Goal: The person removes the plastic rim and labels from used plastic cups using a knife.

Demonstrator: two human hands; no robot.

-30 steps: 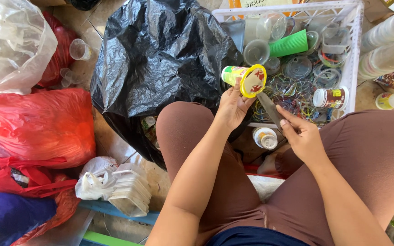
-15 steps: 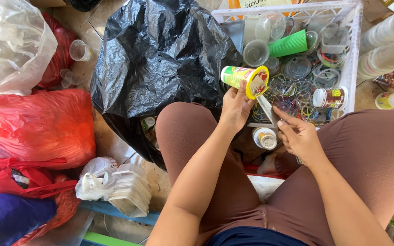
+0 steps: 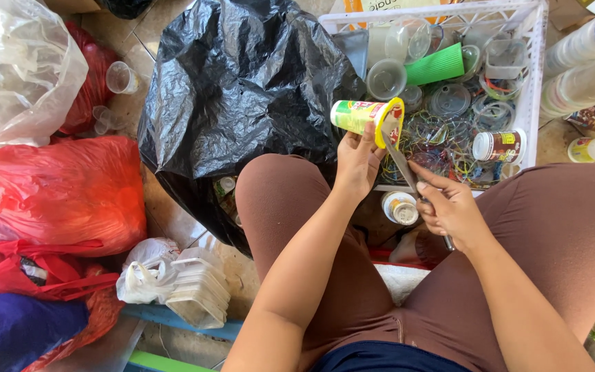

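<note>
— What are the hands holding?
— The left hand point(image 3: 357, 162) wraps a yellow-and-green plastic cup point(image 3: 366, 117), lying sideways above the left knee.
— And the right?
— The right hand point(image 3: 451, 210) pinches a thin metal blade point(image 3: 398, 160), tip at the cup's rim (just near the white plastic crate point(image 3: 533, 83), right of the black plastic bag point(image 3: 242, 89)).

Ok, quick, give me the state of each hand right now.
Left hand: closed around a yellow-rimmed plastic cup, held on its side.
Right hand: closed on a knife, blade tip at the cup's rim.
</note>
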